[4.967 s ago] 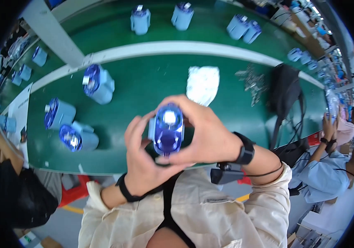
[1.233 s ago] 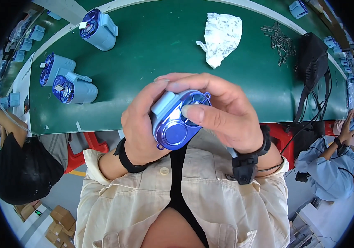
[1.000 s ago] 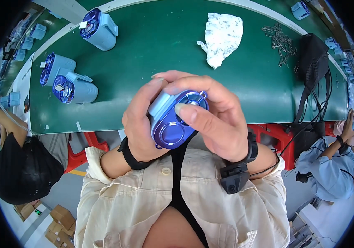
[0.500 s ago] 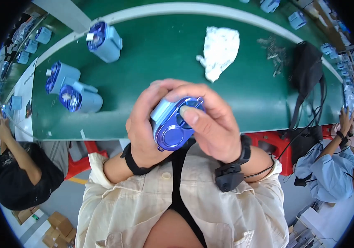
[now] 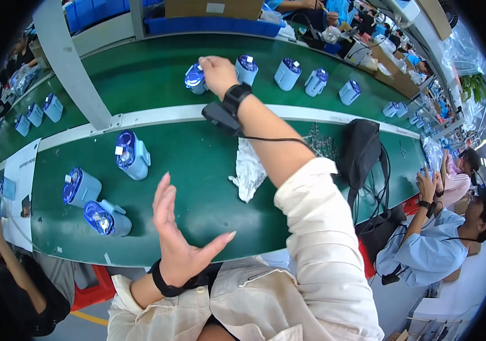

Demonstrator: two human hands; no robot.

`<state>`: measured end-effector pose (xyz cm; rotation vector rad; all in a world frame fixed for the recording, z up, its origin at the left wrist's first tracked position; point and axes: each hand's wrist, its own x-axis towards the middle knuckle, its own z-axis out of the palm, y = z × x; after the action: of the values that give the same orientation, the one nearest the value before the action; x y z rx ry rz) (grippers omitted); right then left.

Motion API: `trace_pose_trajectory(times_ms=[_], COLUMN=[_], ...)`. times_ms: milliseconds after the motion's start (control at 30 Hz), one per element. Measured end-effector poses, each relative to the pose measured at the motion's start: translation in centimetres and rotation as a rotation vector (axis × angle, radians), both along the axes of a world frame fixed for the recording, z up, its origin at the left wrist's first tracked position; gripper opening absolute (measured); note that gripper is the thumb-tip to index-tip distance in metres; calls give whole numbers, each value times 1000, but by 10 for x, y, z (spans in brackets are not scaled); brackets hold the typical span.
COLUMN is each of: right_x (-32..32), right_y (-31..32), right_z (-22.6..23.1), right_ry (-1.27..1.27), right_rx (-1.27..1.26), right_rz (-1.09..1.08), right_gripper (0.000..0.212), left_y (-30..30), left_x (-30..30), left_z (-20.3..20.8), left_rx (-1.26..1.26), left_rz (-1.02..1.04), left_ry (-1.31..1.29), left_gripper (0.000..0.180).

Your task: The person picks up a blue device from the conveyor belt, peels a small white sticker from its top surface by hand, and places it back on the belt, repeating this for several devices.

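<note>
The right grip [image 5: 220, 77] reaches out over the far belt [image 5: 135, 71] with its fingers bent close together at the top of a blue unit [image 5: 195, 80]; from my feed I cannot tell whether they have hold of it or only touch it. That unit stands on the belt's green surface, beyond the white rail [image 5: 163, 116]. The left grip [image 5: 181, 247] is empty and spread wide, thumb well away from the fingers, above the near part of the bench [image 5: 197, 165].

Just right of the right grip I see a second unit [image 5: 247, 70], then three more spaced along the belt, with smaller ones trailing off to the right.

On the bench I have three similar units at left: one farther back [image 5: 133, 159] and two nearer me, close together. Each carries a small white tag on its violet-blue top, too small for me to read. A crumpled white wrap [image 5: 248, 173] lies partly behind the right forearm, with a scatter of metal pieces [image 5: 322, 142] and a black bag [image 5: 359, 150] to its right.

At the left end lies a white sheet [image 5: 18, 199] with a line of dark print along it. Behind the belt, a cardboard box [image 5: 189, 8] bears a plain-looking white label. A co-worker in a light blue shirt [image 5: 433, 247] sits off to the right.
</note>
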<state>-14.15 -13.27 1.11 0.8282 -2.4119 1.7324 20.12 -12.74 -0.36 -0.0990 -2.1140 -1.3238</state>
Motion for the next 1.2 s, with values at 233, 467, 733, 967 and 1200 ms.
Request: trace_pose_trajectory(times_ms=[233, 467, 733, 967, 1200], right_x=[-52, -99, 32, 232, 226], right_y=[48, 190, 212, 185, 187], right_z=[36, 16, 79, 81, 75], right_ry=[1083, 155, 72, -21, 183], right_rx=[255, 798, 361, 338, 102], right_rz=[-399, -639, 197, 923, 914], right_gripper=[34, 94, 93, 82, 40], left_y=[-11, -7, -10, -12, -15], left_x=[3, 1, 7, 14, 31], left_z=[1, 2, 3, 22, 16], left_rx=[-15, -38, -75, 229, 46], left_rz=[21, -25, -48, -555, -468], left_ry=[-14, -12, -65, -314, -307], left_gripper=[95, 91, 100, 113, 106])
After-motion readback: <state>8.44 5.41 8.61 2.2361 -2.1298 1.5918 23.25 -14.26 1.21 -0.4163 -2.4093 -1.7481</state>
